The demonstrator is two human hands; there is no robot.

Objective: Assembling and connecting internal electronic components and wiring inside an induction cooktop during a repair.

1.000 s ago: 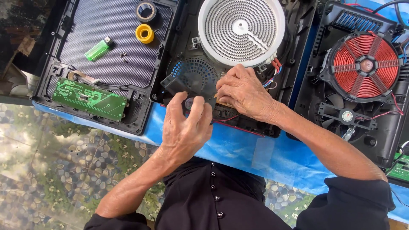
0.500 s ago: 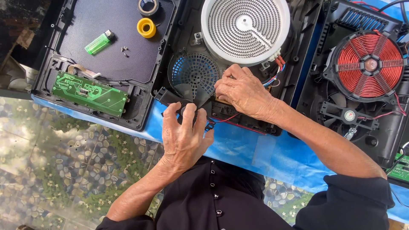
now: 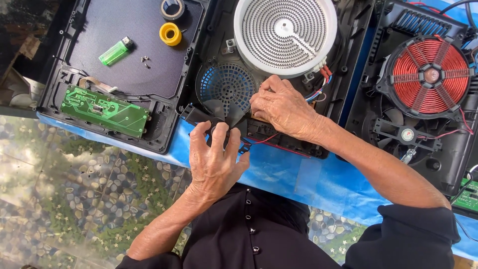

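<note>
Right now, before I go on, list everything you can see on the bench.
Cooling fan: 1, black, at near edge of middle casing, under left fingertips.
Fan grille: 1, blue-lit, middle casing.
Heating plate: 1, white, round, top of middle casing.
Copper coil: 1, red, right casing.
Circuit board: 1, green, left panel's near edge.
Lighter: 1, green, on left panel.
Tape rolls: 2, yellow and black, left panel's far side.
Screws: a few, small, beside lighter.
Table cover: 1, blue.
Left hand: on the fan.
Right hand: resting inside middle casing below the plate.
</note>
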